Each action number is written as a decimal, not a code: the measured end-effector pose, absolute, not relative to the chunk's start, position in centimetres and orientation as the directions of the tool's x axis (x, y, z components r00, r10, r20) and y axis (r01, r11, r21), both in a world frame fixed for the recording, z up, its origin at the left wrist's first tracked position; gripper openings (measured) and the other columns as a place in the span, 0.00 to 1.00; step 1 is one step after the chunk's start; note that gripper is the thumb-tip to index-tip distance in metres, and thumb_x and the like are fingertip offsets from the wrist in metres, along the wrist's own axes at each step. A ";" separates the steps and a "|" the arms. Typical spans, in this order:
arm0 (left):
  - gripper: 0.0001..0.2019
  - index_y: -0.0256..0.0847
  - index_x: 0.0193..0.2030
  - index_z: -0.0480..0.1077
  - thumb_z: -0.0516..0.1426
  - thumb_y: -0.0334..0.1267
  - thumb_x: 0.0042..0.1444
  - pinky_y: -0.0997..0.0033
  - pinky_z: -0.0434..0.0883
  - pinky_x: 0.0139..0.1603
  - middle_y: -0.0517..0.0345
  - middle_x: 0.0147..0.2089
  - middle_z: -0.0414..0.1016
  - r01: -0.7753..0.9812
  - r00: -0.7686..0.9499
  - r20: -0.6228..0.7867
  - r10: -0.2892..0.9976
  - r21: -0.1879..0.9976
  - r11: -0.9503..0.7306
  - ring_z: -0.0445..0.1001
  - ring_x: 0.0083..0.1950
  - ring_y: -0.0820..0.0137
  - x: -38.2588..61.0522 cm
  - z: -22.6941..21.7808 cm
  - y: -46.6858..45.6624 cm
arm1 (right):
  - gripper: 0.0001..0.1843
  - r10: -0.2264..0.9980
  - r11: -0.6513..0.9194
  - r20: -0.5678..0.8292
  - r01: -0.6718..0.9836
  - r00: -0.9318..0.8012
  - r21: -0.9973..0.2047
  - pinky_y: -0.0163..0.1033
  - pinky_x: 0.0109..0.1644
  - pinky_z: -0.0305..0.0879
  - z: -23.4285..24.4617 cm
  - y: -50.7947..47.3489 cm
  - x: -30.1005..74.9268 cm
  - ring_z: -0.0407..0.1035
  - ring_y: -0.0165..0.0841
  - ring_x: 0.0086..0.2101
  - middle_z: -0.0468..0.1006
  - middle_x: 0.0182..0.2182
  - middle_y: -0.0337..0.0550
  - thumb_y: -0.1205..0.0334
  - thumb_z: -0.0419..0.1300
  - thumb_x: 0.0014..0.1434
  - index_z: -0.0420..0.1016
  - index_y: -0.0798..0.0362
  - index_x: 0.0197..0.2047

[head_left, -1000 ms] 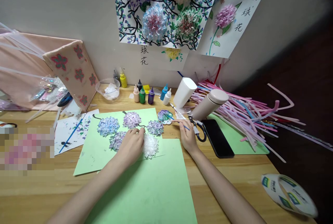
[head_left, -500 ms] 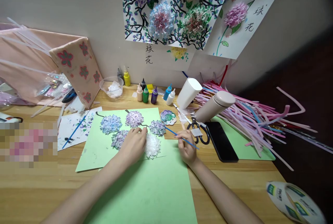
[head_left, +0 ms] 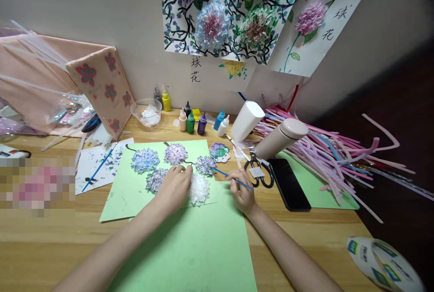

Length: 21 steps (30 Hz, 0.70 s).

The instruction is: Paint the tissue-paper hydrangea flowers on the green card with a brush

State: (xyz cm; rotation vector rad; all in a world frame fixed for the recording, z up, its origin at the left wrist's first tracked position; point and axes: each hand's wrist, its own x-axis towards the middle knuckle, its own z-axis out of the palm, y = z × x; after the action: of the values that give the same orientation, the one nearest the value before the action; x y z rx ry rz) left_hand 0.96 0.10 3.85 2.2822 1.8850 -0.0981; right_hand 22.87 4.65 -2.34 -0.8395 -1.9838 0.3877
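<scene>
A light green sheet [head_left: 125, 192] lies on the wooden table and carries several crumpled paper flowers in blue and purple, plus a white paper flower [head_left: 198, 189]. My left hand [head_left: 174, 188] rests on the sheet with its fingers curled, pressing down beside the white flower. My right hand [head_left: 240, 190] pinches a thin blue paintbrush [head_left: 233, 179], whose tip points left toward a purple flower [head_left: 205, 165]. A small paint palette [head_left: 219, 152] with mixed colours sits just behind the brush.
A second green sheet [head_left: 196, 251] lies near me. Small paint bottles [head_left: 190, 122], a plastic bowl [head_left: 146, 112], a white cup [head_left: 247, 121], a beige flask [head_left: 280, 138], scissors [head_left: 259, 175], a black phone [head_left: 288, 184] and a heap of pink strips [head_left: 332, 147] crowd the back and right.
My right hand drew the paintbrush back from the palette toward the flowers on the sheet. The left hand stayed pressed beside the white flower. The view shifted slightly.
</scene>
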 end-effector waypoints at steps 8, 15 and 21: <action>0.14 0.34 0.45 0.66 0.44 0.22 0.57 0.62 0.62 0.41 0.46 0.35 0.74 0.979 0.194 -0.171 0.966 0.099 -0.179 0.70 0.42 0.57 1.0 3.8 0.1 | 0.10 0.688 0.725 0.634 0.383 -0.354 -0.572 0.45 0.39 0.65 -2.6 4.6 23.0 0.70 0.37 0.34 0.74 0.29 0.40 0.69 0.47 0.58 0.66 0.47 0.37; 0.14 0.32 0.44 0.66 0.44 0.22 0.57 0.61 0.62 0.41 0.45 0.34 0.73 0.977 0.199 -0.171 0.965 0.111 -0.182 0.70 0.42 0.55 1.0 3.9 0.1 | 0.10 0.691 0.721 0.624 0.409 -0.363 -0.560 0.44 0.39 0.65 -2.7 4.7 23.0 0.70 0.37 0.34 0.74 0.29 0.41 0.70 0.47 0.60 0.66 0.47 0.37; 0.14 0.34 0.43 0.66 0.43 0.22 0.57 0.61 0.62 0.41 0.45 0.34 0.73 0.977 0.194 -0.173 0.966 0.121 -0.174 0.70 0.42 0.56 1.1 4.0 0.1 | 0.10 0.699 0.715 0.614 0.385 -0.366 -0.584 0.45 0.38 0.65 -2.7 4.6 22.9 0.70 0.37 0.33 0.74 0.29 0.41 0.69 0.47 0.59 0.66 0.47 0.37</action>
State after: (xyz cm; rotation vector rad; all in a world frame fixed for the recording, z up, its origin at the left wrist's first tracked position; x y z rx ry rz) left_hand 1.07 0.10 4.01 2.2609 1.8727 -0.0827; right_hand 22.92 4.63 -2.73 -0.8282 -1.9958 0.4296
